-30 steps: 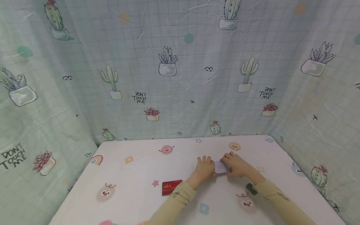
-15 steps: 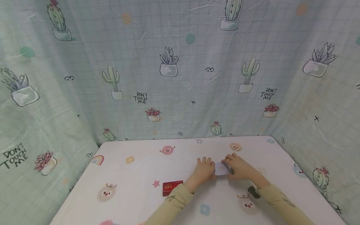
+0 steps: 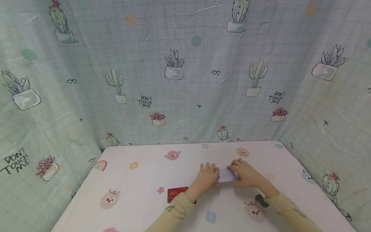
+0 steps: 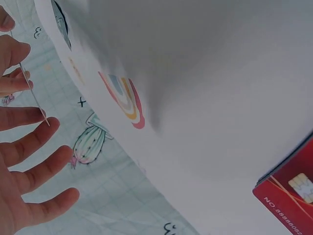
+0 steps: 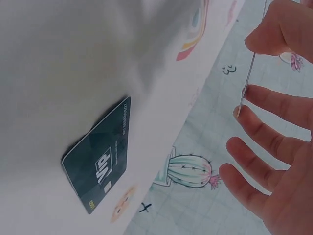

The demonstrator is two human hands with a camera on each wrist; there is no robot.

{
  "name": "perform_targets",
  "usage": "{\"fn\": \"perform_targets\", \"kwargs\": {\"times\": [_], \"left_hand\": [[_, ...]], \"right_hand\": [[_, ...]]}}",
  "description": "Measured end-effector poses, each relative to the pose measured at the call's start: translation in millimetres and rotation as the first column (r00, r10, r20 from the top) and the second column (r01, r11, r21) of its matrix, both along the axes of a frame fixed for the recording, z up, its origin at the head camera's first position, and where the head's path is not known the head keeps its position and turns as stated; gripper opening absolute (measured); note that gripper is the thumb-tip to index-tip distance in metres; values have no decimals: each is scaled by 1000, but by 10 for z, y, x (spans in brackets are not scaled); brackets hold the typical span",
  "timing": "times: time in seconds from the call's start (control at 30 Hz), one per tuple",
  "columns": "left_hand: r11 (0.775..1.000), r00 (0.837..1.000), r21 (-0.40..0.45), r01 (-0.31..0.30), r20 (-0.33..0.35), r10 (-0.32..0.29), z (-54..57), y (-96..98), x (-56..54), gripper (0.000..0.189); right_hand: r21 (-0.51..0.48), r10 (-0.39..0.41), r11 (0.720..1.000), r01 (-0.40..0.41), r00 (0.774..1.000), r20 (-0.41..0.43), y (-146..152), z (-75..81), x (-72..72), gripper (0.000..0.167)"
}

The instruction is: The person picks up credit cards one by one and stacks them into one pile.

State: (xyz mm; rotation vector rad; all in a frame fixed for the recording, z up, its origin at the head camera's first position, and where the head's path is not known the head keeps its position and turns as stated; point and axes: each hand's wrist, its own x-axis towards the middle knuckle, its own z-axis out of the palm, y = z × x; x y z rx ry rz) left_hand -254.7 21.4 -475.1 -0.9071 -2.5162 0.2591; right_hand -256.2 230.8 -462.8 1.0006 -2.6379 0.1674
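Note:
A pale lilac card [image 3: 227, 175] is held just above the table between both hands, its face toward the head camera. My left hand [image 3: 206, 178] pinches its left edge between thumb and fingers. At the opposite edge my right hand [image 3: 247, 174] pinches it, with the other fingers spread in the right wrist view. Both wrist views show the card edge-on as a thin line. Red VIP cards [image 3: 176, 194] lie in a small stack near my left forearm, partly hidden by the sleeve. A dark green VIP card [image 5: 101, 155] lies below my right wrist.
A white table [image 3: 139, 187] with printed cartoon figures, flowers and a rainbow carries the cards. Fabric printed with cacti [image 3: 191, 90] hangs behind it and on both sides.
My left hand has shifted slightly left, and more of the lilac card shows between the hands. The right hand has barely moved. The red and dark green cards stay in place.

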Motion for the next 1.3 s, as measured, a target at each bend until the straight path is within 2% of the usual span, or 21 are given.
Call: {"fn": "perform_targets", "kwargs": {"times": [0.4,0.57,0.77,1.0,1.3], "left_hand": [[998,1000,55,30,6,-30,77,-153,83,50],[997,999,73,28,44,-31,101,-207,124,53],[997,996,76,4,88,-10,164,-290,225,54],[997,994,73,-29,107,21,183,-379,300,56],[995,995,99,-23,104,13,174,-528,408,55]], "right_hand": [[7,-8,1000,8,1000,-11,-122,68,79,52],[2,8,1000,-8,1000,-26,-169,69,104,53],[-12,34,999,-35,999,-43,-221,44,132,53],[-16,11,1000,-10,999,53,-327,104,203,57],[-23,22,1000,-21,997,75,-449,74,258,56]]}}
